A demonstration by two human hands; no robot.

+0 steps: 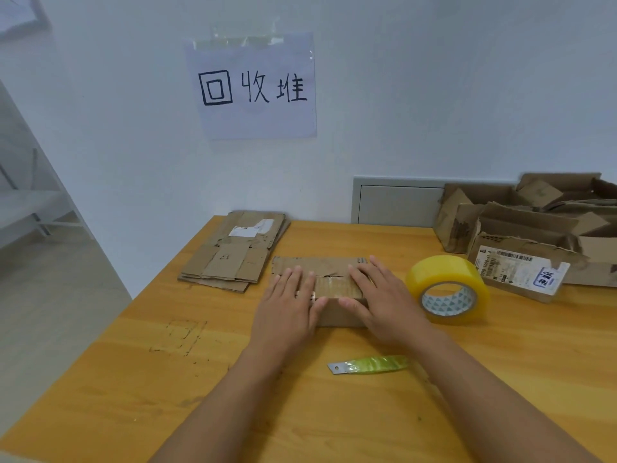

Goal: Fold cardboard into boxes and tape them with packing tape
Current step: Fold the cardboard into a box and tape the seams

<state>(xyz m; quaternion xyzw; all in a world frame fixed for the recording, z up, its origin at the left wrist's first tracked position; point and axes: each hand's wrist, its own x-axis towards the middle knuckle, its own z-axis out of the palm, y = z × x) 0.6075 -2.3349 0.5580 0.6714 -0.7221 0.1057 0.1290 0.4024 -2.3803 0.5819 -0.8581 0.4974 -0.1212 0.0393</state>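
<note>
I see a small brown cardboard box (337, 289), flaps folded shut, lying mid-table. Right of it, apart, a yellow packing tape roll (447, 289) stands tilted.

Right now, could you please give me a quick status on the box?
Both hands, left and right, flat on small box. Flaps pressed closed. Tape roll beside, untouched.

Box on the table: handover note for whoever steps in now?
Left hand and right hand: both flat, pressing the top flaps of the small cardboard box, no grip on anything.
Tape roll stands right of the box; cutter blade lies nearer the person.
Flattened cardboard stack back left; torn boxes back right.
Done: box folded, flaps closed.
Left: tape the top seam, then fold the next one.
</note>
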